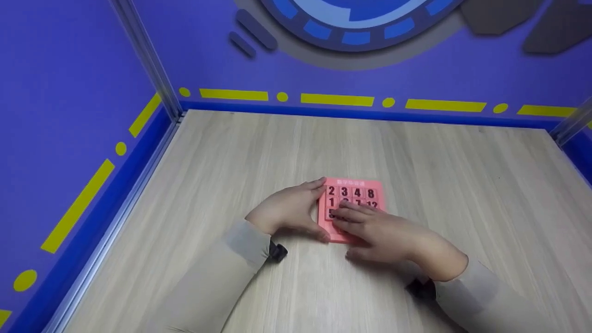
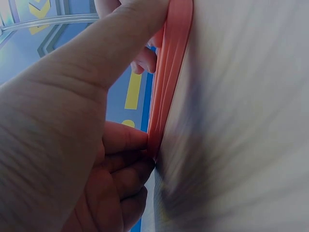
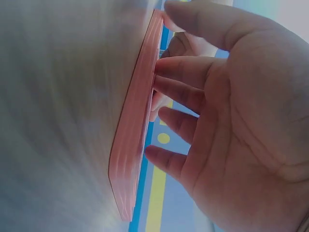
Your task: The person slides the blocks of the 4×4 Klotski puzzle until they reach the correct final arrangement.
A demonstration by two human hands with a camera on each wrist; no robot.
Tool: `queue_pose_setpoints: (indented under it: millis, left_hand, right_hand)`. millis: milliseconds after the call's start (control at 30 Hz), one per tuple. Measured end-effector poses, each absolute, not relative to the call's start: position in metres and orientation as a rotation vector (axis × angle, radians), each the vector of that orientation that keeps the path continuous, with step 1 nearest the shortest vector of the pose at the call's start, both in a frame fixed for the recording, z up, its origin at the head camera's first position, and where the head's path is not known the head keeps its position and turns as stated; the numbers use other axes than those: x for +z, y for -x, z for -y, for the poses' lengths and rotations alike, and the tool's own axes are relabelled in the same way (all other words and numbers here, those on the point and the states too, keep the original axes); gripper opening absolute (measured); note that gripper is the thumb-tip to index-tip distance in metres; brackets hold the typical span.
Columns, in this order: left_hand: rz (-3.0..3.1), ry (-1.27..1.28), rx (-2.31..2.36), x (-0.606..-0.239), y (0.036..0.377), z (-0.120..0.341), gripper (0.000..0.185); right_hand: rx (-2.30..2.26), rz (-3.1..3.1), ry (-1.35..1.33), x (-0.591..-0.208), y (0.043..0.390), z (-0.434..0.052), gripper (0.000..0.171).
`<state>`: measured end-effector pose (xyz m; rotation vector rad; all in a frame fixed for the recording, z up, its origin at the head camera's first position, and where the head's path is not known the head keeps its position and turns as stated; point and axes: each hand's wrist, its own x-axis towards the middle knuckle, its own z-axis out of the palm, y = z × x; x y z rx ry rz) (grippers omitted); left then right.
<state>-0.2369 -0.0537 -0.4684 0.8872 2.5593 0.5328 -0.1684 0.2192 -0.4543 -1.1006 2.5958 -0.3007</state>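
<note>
Pink puzzle [image 1: 356, 196] mid-table [image 1: 231, 157], sides free

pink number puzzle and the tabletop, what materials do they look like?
Puzzle: likely moulded plastic, matte pink, with a ridged edge in the right wrist view. Tabletop: pale wood-grain surface, probably laminate rather than solid wood; low sheen, streaked grain.

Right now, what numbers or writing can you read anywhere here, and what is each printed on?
"2", "3", "4", "8": top row of tiles on the pink sliding puzzle.
"1": second row, left tile.
"7", "12": second row, partly covered by the right hand.
White heading on the puzzle's top edge: too small to read.
Other tiles: hidden under the fingers.
The left hand holds the puzzle's left edge.
Walls: only shapes, no writing.
</note>
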Motion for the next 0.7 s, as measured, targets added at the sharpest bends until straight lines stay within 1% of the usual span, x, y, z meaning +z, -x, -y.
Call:
queue_pose_setpoints:
  millis: [200, 500, 700]
  left_hand:
    - [-2.561, -0.891, 0.527, -0.469, 0.236, 0.054, 0.136]
    - [-2.568, -0.881, 0.560, -0.470, 0.237, 0.055, 0.137]
    - [-2.563, -0.884, 0.573, -0.468, 0.236, 0.053, 0.135]
  right_hand:
    - [-0.296, -2.624, 1.159, -0.452, 0.169, -0.229, 0.069]
    - [-0.298, -2.690, 1.226, -0.453, 0.158, -0.250, 0.053]
    - [-0.291, -2.684, 1.213, -0.452, 0.153, -0.249, 0.057]
